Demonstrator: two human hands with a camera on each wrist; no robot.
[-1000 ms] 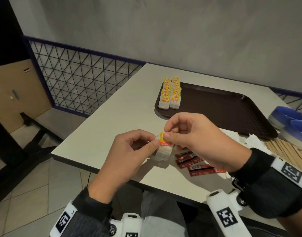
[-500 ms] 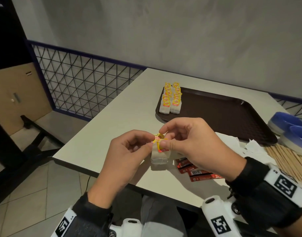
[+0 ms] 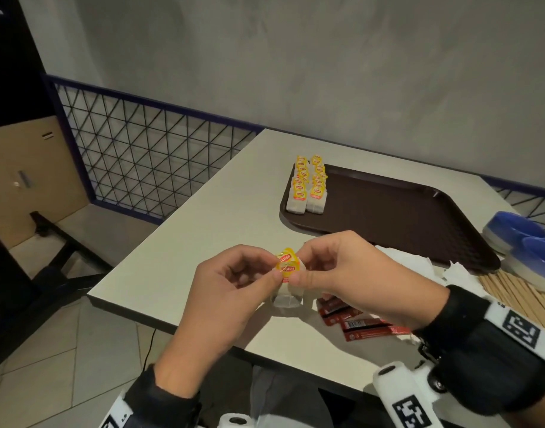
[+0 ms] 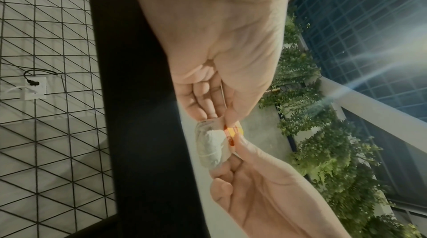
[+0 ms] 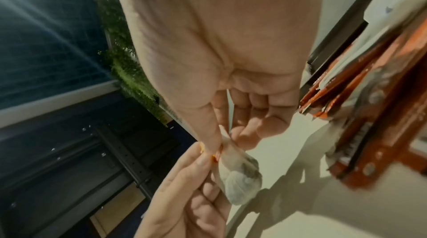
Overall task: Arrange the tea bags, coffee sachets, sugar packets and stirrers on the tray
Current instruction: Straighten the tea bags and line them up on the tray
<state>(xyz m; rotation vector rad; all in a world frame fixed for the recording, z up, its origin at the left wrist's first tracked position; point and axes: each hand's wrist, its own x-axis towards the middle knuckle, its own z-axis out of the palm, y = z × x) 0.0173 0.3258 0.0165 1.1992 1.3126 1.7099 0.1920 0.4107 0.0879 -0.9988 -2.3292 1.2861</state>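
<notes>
Above the table's near edge both hands pinch a white tea bag (image 3: 287, 296) with yellow tags (image 3: 286, 264). My left hand (image 3: 265, 273) holds it from the left, thumb on the tags. From the right, my right hand (image 3: 299, 273) pinches the same tags. In the wrist views the bag (image 4: 211, 146) (image 5: 238, 174) hangs below the pinching fingertips. The brown tray (image 3: 398, 217) lies further back with two rows of tea bags (image 3: 308, 186) at its left end. Red coffee sachets (image 3: 357, 322) lie on the table under my right hand. Wooden stirrers (image 3: 518, 291) lie at the right.
White paper packets (image 3: 419, 261) lie between the tray and the stirrers. Stacked blue and white dishes (image 3: 524, 242) stand at the right edge. A wire mesh railing (image 3: 147, 162) runs along the left behind the beige table (image 3: 184, 248). The floor drops off left of the table.
Both hands have lifted the tea bag slightly and turned its yellow tags up toward the camera; they now show stacked above the bag. The tray's rows are unchanged.
</notes>
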